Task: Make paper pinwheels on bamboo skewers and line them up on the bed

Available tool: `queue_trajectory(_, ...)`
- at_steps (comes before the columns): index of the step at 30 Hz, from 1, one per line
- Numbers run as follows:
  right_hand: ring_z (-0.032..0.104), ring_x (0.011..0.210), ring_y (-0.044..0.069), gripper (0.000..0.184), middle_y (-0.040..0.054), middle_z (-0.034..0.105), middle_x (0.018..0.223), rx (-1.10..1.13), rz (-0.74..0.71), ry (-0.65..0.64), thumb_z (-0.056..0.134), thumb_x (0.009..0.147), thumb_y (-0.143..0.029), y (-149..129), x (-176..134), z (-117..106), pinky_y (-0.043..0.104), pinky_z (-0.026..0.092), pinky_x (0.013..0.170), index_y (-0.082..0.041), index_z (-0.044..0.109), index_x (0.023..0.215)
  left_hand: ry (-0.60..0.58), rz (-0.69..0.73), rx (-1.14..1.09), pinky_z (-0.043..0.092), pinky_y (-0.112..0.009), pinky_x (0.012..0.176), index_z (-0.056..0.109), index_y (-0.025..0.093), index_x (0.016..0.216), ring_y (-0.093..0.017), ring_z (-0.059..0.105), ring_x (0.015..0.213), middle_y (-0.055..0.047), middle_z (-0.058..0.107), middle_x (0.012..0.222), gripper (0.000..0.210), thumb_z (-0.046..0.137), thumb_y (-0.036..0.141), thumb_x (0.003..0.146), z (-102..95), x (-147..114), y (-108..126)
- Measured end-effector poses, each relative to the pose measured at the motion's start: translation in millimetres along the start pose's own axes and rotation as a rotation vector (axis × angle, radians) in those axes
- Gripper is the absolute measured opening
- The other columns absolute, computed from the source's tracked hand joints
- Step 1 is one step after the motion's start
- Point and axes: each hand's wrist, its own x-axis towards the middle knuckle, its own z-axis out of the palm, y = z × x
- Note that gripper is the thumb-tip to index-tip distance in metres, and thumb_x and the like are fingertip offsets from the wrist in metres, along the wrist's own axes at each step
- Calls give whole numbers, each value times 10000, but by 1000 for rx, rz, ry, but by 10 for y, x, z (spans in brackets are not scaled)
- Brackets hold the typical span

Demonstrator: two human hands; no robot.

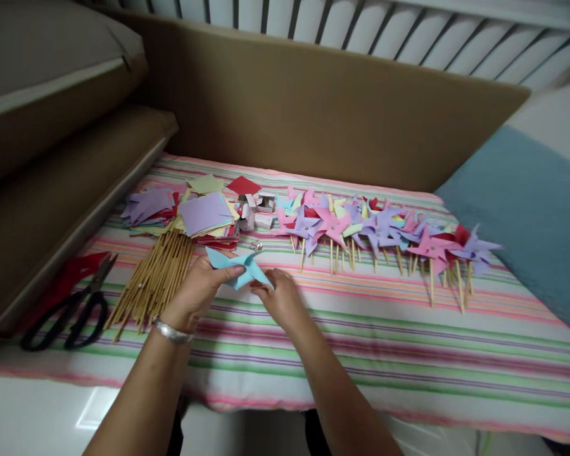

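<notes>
A light blue paper pinwheel [247, 271], its blades folded in to the centre, is held above the striped cloth. My left hand [208, 278] pinches it from the left, the thumb lying across the paper near the middle. At the pinwheel's right tip, the curled fingers of my right hand [276, 292] close on or against its edge; whether anything small sits in them is hidden. Just beyond the pinwheel lies a little heap of shiny metal fasteners [256, 245]. No stick shows on the blue pinwheel.
Bamboo sticks [156, 278] lie bundled at left, near black-handled scissors [71, 310]. Behind are stacked paper squares [206, 215], cut paper pieces [148, 206] and small open boxes [265, 204]. Finished pinwheels [380, 229] on sticks spread right. A brown board [313, 107] stands behind.
</notes>
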Motion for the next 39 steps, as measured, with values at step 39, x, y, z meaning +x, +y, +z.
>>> queue_trajectory(39, 543, 651, 126, 83, 1, 574, 717, 625, 69, 202, 609, 766, -244, -386, -70, -498, 239, 400, 572, -208, 681, 742, -71, 526, 330, 422, -326, 850, 701, 219, 732, -167, 601, 816, -28, 656, 827, 90, 677, 139, 700, 240, -108, 17)
